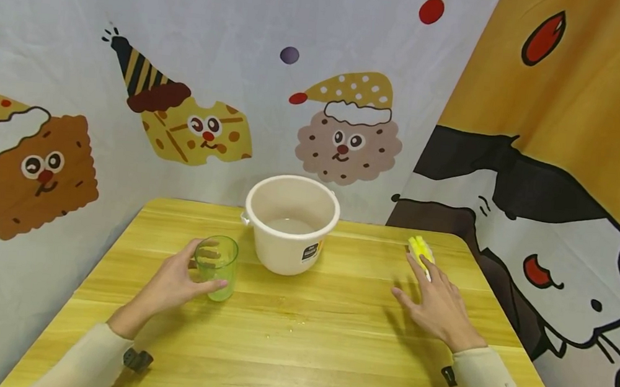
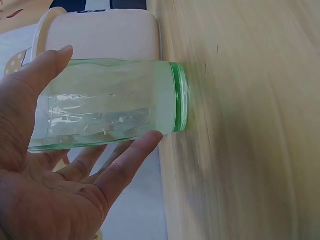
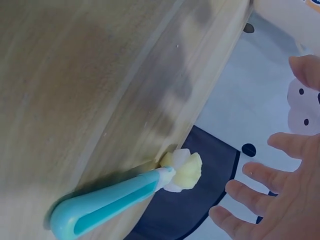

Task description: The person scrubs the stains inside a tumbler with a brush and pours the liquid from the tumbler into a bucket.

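Note:
A clear green drinking glass (image 1: 223, 275) stands upright on the table, left of the bucket. My left hand (image 1: 172, 283) is around it, thumb in front and fingers behind. In the left wrist view, those fingers (image 2: 125, 170) look fairly straight and spread, with space between palm and glass; firm contact is unclear. My right hand (image 1: 439, 305) hovers with spread fingers over a sponge cup brush (image 3: 112, 200), apart from it. The brush has a turquoise loop handle and a yellow-and-white sponge head (image 1: 420, 249); in the head view my hand hides the handle.
A cream plastic bucket (image 1: 288, 247) stands at the back middle of the wooden table (image 1: 295, 348), with what looks like some water inside. Small droplets (image 1: 297, 324) lie on the wood. A printed cartoon curtain (image 1: 249, 13) hangs behind and beside the table.

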Demonstrator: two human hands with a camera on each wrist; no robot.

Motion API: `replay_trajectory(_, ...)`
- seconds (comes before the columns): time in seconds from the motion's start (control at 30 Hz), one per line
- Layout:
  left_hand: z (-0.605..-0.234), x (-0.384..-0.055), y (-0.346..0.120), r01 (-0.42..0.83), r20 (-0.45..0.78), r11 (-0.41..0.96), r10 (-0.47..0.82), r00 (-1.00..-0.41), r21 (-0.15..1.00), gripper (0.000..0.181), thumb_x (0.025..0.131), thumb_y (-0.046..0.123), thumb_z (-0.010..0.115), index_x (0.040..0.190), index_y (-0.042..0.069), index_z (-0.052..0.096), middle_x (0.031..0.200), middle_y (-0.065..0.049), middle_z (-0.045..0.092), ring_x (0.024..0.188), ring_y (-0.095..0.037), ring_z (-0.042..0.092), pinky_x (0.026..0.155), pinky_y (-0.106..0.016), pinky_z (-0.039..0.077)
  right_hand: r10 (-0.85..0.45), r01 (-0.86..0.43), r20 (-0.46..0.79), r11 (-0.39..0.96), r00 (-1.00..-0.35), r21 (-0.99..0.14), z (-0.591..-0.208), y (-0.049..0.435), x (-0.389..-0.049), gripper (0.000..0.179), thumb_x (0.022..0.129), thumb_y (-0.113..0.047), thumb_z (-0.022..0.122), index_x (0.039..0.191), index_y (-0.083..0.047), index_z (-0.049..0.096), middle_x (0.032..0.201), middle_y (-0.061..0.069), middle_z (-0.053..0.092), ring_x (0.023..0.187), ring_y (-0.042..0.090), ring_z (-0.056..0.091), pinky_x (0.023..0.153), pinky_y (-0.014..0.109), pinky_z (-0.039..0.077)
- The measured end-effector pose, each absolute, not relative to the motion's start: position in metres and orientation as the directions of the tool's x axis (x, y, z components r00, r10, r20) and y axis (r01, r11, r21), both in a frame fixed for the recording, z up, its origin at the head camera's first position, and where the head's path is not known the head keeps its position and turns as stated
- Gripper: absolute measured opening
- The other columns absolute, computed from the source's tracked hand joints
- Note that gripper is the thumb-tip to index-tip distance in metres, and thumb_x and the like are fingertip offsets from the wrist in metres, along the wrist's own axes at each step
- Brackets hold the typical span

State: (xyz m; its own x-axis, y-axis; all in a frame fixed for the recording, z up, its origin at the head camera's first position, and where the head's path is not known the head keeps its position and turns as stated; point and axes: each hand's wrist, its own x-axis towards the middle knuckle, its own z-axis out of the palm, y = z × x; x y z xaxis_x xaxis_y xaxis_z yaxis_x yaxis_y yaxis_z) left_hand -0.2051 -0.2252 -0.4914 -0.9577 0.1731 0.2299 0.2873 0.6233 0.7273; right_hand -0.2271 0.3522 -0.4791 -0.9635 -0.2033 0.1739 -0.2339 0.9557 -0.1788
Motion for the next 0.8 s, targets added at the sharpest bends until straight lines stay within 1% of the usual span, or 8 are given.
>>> replay_trajectory(0.17,-0.49,-0.206,-0.221,0.289,0.225,0.61,0.18,-0.957,0.738,0.092,0.092,0.039,0.103,0.163,0.007,0.055,0.146,-0.024,0.077,0.129,-0.044,0.078,0.11,-0.066,0.066,-0.19,-0.222,0.181,0.958,-0.965,-0.179,-0.48,0.354,-0.23,0.088,0.114,-0.059,0.069,0.185,-0.022,0.033,0.186,0.029,0.035,0.162,0.064,0.043,0.12,0.093,0.041)
replay_trajectory(0.37,-0.493,-0.209,-0.217,0.287,0.22,0.596,0.185,-0.958,0.75,0.092,0.09,0.039,0.104,0.162,0.008,0.056,0.144,-0.025,0.078,0.128,-0.045,0.079,0.11,-0.065,0.066,-0.173,-0.207,0.183,0.96,-0.968,-0.188,-0.481,0.358,-0.233,0.087,0.113,-0.049,0.075,0.185,-0.024,0.033,0.184,0.032,0.037,0.159,0.067,0.045,0.116,0.093,0.044)
replay_trajectory(0.47,-0.496,-0.209,-0.214,0.291,0.22,0.591,0.191,-0.957,0.752,0.092,0.09,0.039,0.105,0.161,0.009,0.056,0.142,-0.022,0.079,0.128,-0.044,0.079,0.11,-0.064,0.066,-0.158,-0.191,0.171,0.962,-0.972,-0.194,-0.482,0.36,-0.233,0.087,0.112,-0.047,0.077,0.184,-0.021,0.035,0.183,0.033,0.037,0.158,0.067,0.045,0.116,0.093,0.043)
replay_trajectory(0.6,-0.497,-0.208,-0.212,0.316,0.242,0.579,0.205,-0.949,0.751,0.089,0.09,0.037,0.105,0.16,0.007,0.058,0.142,-0.019,0.079,0.127,-0.041,0.079,0.11,-0.064,0.066,-0.151,-0.18,0.157,0.965,-0.976,-0.192,-0.484,0.362,-0.235,0.086,0.112,-0.046,0.077,0.183,-0.017,0.037,0.182,0.035,0.037,0.155,0.068,0.047,0.115,0.092,0.044)
replay_trajectory(0.8,-0.494,-0.208,-0.209,0.341,0.259,0.563,0.222,-0.94,0.753,0.087,0.09,0.036,0.105,0.159,0.008,0.058,0.143,-0.017,0.08,0.125,-0.038,0.079,0.111,-0.062,0.066,-0.152,-0.18,0.158,0.967,-0.976,-0.182,-0.485,0.367,-0.24,0.084,0.112,-0.042,0.078,0.18,-0.011,0.04,0.179,0.038,0.04,0.149,0.071,0.051,0.108,0.091,0.049)
